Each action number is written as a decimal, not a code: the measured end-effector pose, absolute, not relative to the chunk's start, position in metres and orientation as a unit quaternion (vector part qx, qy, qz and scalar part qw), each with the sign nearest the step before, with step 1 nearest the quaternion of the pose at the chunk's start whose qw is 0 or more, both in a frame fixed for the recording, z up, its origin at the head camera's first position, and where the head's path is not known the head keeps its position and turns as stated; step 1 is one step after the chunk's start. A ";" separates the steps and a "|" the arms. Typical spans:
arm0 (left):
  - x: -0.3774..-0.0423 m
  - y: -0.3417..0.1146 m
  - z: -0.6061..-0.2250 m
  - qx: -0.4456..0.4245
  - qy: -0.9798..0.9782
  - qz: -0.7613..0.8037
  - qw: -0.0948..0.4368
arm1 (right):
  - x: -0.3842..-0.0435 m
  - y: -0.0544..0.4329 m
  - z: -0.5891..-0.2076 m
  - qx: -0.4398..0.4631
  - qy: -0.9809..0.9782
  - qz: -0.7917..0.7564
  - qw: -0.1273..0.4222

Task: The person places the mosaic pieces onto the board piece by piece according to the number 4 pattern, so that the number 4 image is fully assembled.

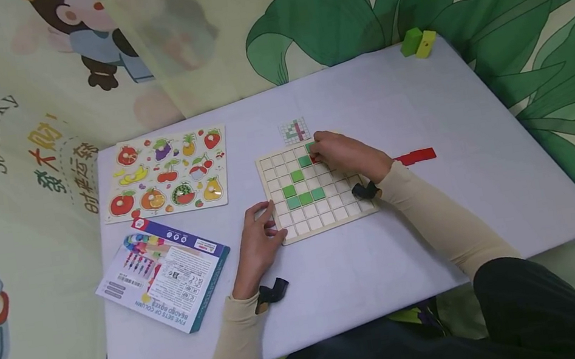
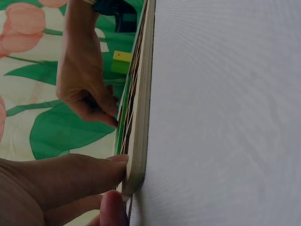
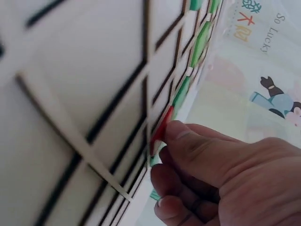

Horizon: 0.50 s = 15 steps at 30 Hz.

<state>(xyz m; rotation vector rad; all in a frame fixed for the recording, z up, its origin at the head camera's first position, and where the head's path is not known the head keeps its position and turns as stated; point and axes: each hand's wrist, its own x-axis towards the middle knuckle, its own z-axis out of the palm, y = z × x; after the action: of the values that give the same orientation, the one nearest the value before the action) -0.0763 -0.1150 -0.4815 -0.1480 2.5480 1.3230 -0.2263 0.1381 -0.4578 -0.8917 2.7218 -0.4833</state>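
Observation:
A wooden grid board (image 1: 302,228) with white squares lies on the table and holds several green tiles (image 1: 305,198). At its near left corner my left hand (image 1: 257,242) grips the edge, with the thumb (image 2: 106,172) and a fingertip right at the corner. Over the far side of the board, my right hand (image 1: 347,154) pinches a red tile (image 3: 162,126) between thumb and finger, close against the grid beside a green tile. My right fingers partly hide the squares there. Just beyond the board lies a small printed grid card (image 1: 294,131) with green and red squares.
A strip of red tiles (image 1: 419,156) lies right of the board, partly behind my right wrist. At the left are a fruit picture board (image 1: 165,175) and a flat printed box (image 1: 168,273). Green and yellow blocks (image 1: 418,42) stand at the far right corner.

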 end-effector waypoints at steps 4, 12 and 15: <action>-0.076 -0.114 -0.483 -0.053 0.879 0.456 0.133 | -0.224 0.142 -0.456 -0.306 0.929 -0.163 0.131; -0.075 -0.112 -0.483 -0.048 0.882 0.451 0.129 | -0.214 0.179 -0.440 -0.238 0.937 -0.210 0.148; -0.076 -0.113 -0.481 -0.051 0.884 0.446 0.128 | -0.208 0.210 -0.427 -0.183 0.947 -0.219 0.147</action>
<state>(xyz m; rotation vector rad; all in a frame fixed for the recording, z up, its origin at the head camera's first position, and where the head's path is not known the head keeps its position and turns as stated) -0.0756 -0.1128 -0.4811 -0.1477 2.5727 1.2978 -0.2077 0.2098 -0.4274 -0.5257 2.7257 -0.6302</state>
